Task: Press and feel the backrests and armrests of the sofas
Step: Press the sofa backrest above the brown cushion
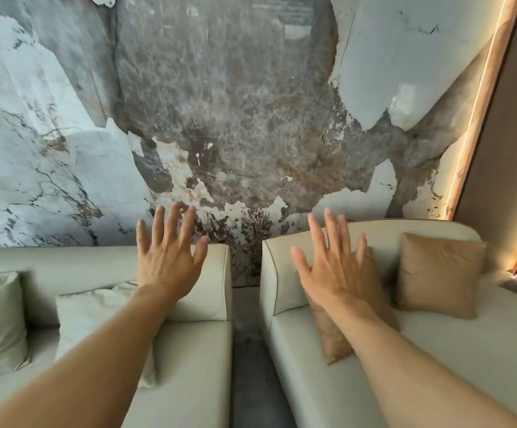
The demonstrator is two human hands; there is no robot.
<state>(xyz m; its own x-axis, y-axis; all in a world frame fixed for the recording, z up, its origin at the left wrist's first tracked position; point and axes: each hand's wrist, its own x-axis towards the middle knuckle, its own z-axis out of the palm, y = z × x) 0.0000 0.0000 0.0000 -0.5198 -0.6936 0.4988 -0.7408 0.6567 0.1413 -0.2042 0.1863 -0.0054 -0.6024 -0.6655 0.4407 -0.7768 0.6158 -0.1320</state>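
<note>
Two cream sofas stand side by side against a marble wall. The left sofa's backrest [65, 261] runs to its right end, and my left hand [169, 254] hovers in front of that end, fingers spread, holding nothing. The right sofa's backrest [387, 233] curves down to a low armrest [271, 273] at its left side. My right hand [331, 267] is raised with fingers apart in front of this backrest, over a tan cushion [331, 338]. I cannot tell whether either palm touches the upholstery.
A narrow grey floor gap [246, 350] separates the sofas. Pale cushions [96, 319] lie on the left sofa's seat, a second tan cushion [439, 273] leans on the right one. A lit wooden strip [479, 112] edges the marble wall [220, 118].
</note>
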